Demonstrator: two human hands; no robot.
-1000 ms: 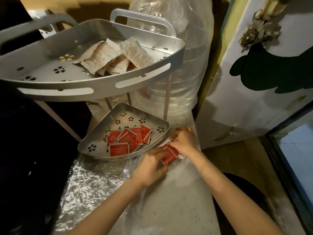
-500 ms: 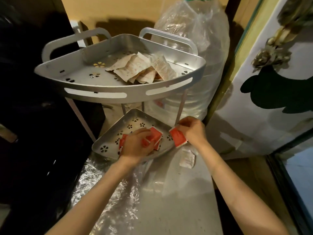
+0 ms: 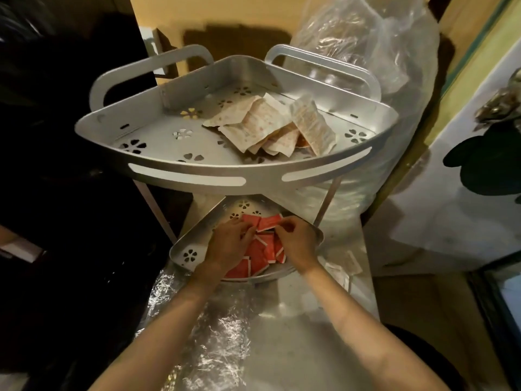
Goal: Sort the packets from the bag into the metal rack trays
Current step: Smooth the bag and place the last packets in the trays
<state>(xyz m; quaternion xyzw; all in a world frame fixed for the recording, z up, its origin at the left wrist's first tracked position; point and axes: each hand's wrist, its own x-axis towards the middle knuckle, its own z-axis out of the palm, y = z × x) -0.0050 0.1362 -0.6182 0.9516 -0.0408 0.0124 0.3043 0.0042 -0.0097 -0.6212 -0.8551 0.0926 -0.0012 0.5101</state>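
A metal corner rack has two trays. The upper tray (image 3: 197, 176) holds a heap of pale paper packets (image 3: 270, 128). The lower tray (image 3: 186, 253) holds several red packets (image 3: 259, 255). Both my hands are over the lower tray. My left hand (image 3: 228, 244) rests on the red packets with curled fingers, touching one at the back. My right hand (image 3: 293, 238) pinches a red packet (image 3: 269, 222) by its edge at the back of the tray. A crumpled clear plastic bag (image 3: 205, 334) lies flat on the counter under my left forearm.
A couple of small white packets (image 3: 342, 270) lie on the counter right of the lower tray. A big water bottle wrapped in clear plastic (image 3: 375, 69) stands behind the rack at the right. A white painted door (image 3: 451, 210) is at the right, dark space at the left.
My right hand carried its red packet from beside the tray's right edge into the lower tray. My left hand stayed over the red packets. The view tilted up, showing more of the upper tray.
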